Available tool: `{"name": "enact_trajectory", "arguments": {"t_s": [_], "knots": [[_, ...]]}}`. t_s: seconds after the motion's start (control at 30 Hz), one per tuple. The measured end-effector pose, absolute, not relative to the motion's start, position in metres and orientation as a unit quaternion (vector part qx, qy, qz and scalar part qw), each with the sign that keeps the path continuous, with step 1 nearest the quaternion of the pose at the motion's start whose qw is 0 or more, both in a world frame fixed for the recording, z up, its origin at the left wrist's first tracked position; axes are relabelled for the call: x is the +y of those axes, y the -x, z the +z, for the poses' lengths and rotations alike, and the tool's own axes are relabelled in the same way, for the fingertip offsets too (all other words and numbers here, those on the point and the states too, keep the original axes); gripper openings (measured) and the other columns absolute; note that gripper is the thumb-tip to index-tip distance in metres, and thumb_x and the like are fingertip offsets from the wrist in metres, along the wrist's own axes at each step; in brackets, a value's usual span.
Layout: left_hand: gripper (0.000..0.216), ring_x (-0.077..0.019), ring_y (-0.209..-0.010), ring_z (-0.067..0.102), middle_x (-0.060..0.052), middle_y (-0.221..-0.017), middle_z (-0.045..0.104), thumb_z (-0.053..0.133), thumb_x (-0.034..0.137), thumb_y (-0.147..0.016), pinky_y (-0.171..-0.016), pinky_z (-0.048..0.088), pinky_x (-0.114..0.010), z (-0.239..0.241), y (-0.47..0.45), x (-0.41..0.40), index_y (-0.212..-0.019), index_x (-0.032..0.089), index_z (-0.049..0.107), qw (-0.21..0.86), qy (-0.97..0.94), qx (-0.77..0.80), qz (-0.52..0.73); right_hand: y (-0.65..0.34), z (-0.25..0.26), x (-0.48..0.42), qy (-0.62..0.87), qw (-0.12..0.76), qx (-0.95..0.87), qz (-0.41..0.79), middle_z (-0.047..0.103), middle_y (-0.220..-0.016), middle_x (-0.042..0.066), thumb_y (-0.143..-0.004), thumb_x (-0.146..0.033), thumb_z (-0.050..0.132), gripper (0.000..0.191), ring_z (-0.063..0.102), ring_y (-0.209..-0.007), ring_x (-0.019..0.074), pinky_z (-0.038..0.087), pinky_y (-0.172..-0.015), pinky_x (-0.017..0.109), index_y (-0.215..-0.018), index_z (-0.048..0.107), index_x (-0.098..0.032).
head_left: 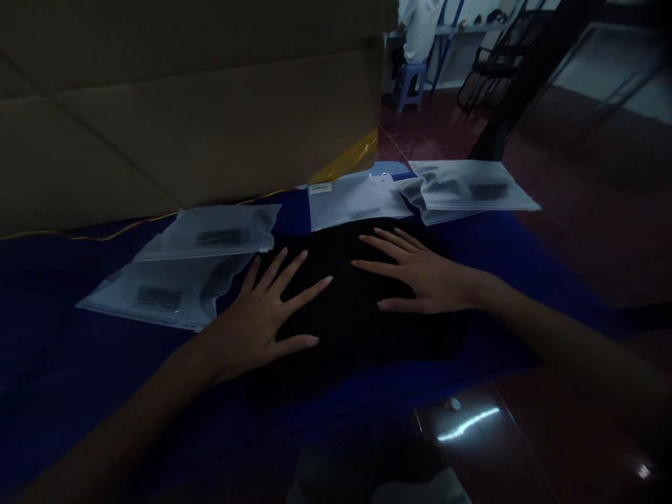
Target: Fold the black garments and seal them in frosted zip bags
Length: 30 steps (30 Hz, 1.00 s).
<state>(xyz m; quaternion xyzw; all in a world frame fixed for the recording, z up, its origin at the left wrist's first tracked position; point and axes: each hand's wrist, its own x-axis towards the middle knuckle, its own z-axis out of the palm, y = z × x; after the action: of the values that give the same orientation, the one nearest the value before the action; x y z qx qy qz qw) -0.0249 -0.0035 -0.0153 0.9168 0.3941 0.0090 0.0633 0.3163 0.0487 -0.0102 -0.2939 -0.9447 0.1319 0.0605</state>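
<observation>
A black piece of fabric point(341, 315) lies spread on the blue-covered table point(47, 378); it is too dark to tell what kind of item it is. Fingers spread, my left hand point(267, 311) rests flat on its left part. My right hand point(414, 273) lies on the right part, palm down with the fingers apart. Just beyond my left fingertips are frosted plastic bags point(189, 276) with dark printed labels, overlapping one another. Past my right hand, more frosted bags point(467, 189) lie near the table's far right edge.
Large cardboard boxes point(210, 133) wall off the far left side, with yellow tape at a corner. White printed packets point(357, 199) lie before them. Beyond, a person point(420, 28) sits on a blue stool point(409, 87). A dark post point(530, 77) stands at right above the red tiled floor point(572, 231).
</observation>
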Motion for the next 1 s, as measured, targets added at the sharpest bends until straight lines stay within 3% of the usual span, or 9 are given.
{"name": "enact_trajectory", "arguments": {"t_s": [0.17,0.3,0.7,0.77,0.83,0.9,1.0], "knots": [[0.086,-0.0522,-0.159,0.007,-0.008,-0.178,-0.002,0.055,0.072,-0.097,-0.118,0.019,-0.083,-0.014,0.025,-0.004,-0.167,0.045,0.013,0.065,-0.918,0.391,0.013,-0.307,-0.012,0.045,0.306,0.117,-0.942,0.067,0.015,-0.177,0.012,-0.100,-0.065,0.054,0.073,0.005,-0.163,0.0402,0.012,-0.126,0.071,-0.163,0.038,-0.030],[0.087,-0.0513,-0.160,0.006,-0.007,-0.178,-0.002,0.056,0.072,-0.096,-0.118,0.019,-0.082,-0.014,0.024,-0.005,-0.166,0.046,0.012,0.068,-0.916,0.395,0.017,-0.306,-0.016,0.045,0.340,0.077,-0.933,0.090,0.013,-0.177,0.012,-0.101,-0.069,0.049,0.076,0.004,-0.162,0.0445,0.012,-0.125,0.075,-0.165,0.031,-0.032],[0.083,-0.0511,-0.159,0.013,-0.009,-0.178,0.002,0.053,0.071,-0.098,-0.118,0.022,-0.081,-0.015,0.023,-0.005,-0.167,0.043,0.016,0.037,-0.922,0.384,0.027,-0.312,-0.013,0.049,0.331,0.053,-0.933,0.131,0.008,-0.177,0.011,-0.101,-0.071,0.045,0.078,0.003,-0.162,0.0430,0.011,-0.126,0.072,-0.166,0.028,-0.032],[0.082,-0.0504,-0.158,0.019,-0.013,-0.177,0.011,0.056,0.069,-0.098,-0.118,0.022,-0.081,-0.011,0.021,-0.006,-0.167,0.038,0.025,0.023,-0.927,0.371,0.045,-0.314,-0.010,0.050,0.320,0.078,-0.935,0.132,0.017,-0.176,0.012,-0.101,-0.069,0.049,0.077,0.010,-0.162,0.0422,0.017,-0.126,0.071,-0.165,0.033,-0.030],[0.071,-0.0465,-0.153,0.030,-0.016,-0.170,0.027,0.060,0.060,-0.099,-0.119,0.030,-0.074,-0.004,0.018,-0.009,-0.160,0.030,0.041,0.018,-0.931,0.358,0.074,-0.318,-0.005,0.052,0.315,0.129,-0.934,0.113,0.040,-0.166,0.015,-0.099,-0.064,0.057,0.070,0.030,-0.156,0.0409,0.030,-0.122,0.066,-0.156,0.049,-0.025],[0.050,-0.0382,-0.140,0.047,-0.017,-0.154,0.046,0.062,0.045,-0.101,-0.112,0.046,-0.059,0.003,0.015,-0.013,-0.145,0.023,0.056,0.034,-0.934,0.340,0.106,-0.321,0.001,0.054,0.312,0.176,-0.929,0.092,0.064,-0.140,0.015,-0.098,-0.055,0.063,0.051,0.055,-0.135,0.0362,0.044,-0.112,0.057,-0.136,0.067,-0.020],[0.029,-0.0259,-0.108,0.063,-0.012,-0.125,0.059,0.065,0.043,-0.100,-0.088,0.055,-0.040,0.011,0.013,-0.018,-0.116,0.020,0.065,0.111,-0.948,0.278,0.109,-0.325,0.013,0.054,0.272,0.167,-0.934,0.160,0.074,-0.109,0.008,-0.094,-0.049,0.070,0.033,0.068,-0.102,0.0258,0.051,-0.095,0.044,-0.111,0.074,-0.020]]}}
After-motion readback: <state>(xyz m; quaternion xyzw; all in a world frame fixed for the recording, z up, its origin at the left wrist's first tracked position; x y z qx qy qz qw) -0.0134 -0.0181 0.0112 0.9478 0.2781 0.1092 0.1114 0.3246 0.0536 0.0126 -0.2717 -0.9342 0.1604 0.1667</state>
